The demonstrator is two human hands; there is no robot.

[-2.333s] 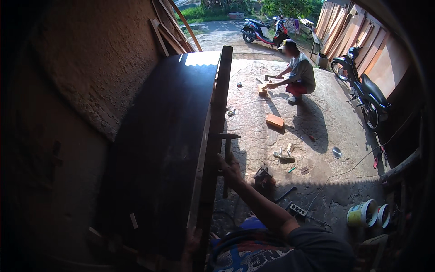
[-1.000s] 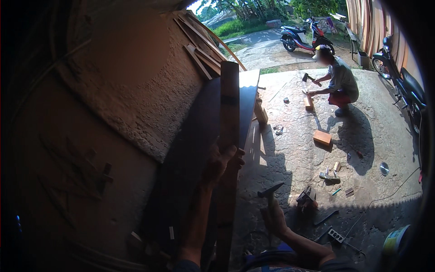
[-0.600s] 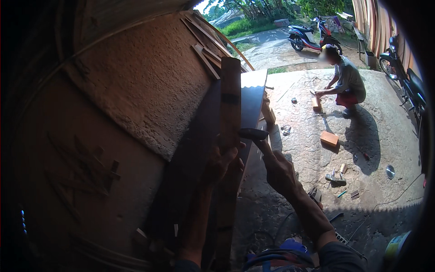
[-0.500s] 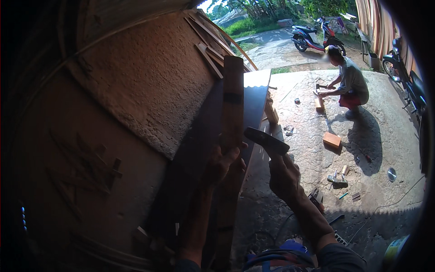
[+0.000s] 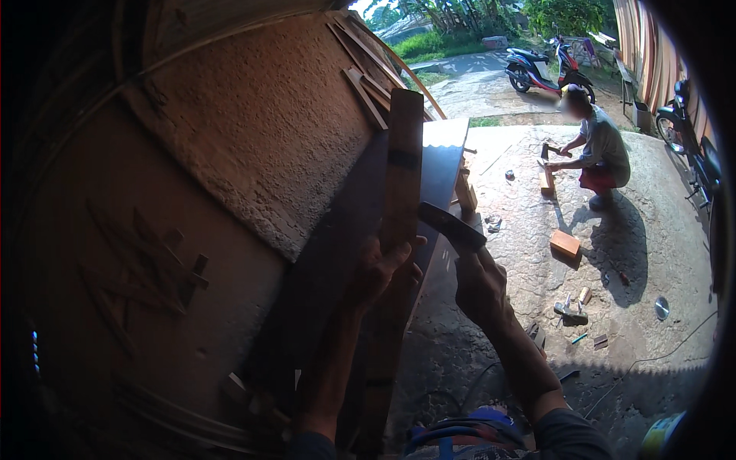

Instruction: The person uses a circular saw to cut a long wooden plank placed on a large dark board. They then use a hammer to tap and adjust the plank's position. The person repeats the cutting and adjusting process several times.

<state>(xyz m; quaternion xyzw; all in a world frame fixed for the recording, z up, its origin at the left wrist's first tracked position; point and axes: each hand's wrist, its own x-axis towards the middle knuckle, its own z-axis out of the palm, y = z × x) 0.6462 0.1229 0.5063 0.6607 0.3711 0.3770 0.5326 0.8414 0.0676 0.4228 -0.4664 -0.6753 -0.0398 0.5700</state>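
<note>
My left hand (image 5: 381,270) is wrapped round a long dark wooden plank (image 5: 402,192), which runs up from the lower edge over a wide, dark flat panel (image 5: 442,169). My right hand (image 5: 479,295) is closed on the handle of a hammer (image 5: 452,227); the hammer's head is beside the plank's right face, a little above my left fingers. Whether it touches the wood I cannot tell. Part of the panel is in deep shadow along the rough wall (image 5: 230,153) on the left.
A person (image 5: 604,153) squats beyond, holding a hatchet (image 5: 546,151) over a wood block. A brick-shaped block (image 5: 565,243), scattered tools (image 5: 571,313), a metal disc (image 5: 662,308) and a cord lie on the concrete. Two motorbikes (image 5: 548,69) stand behind; boards (image 5: 363,96) lean left.
Since the earliest frame my left hand has moved up onto the plank and my right hand has swung the hammer to its right side. The view has turned, and the person's hatchet has moved.
</note>
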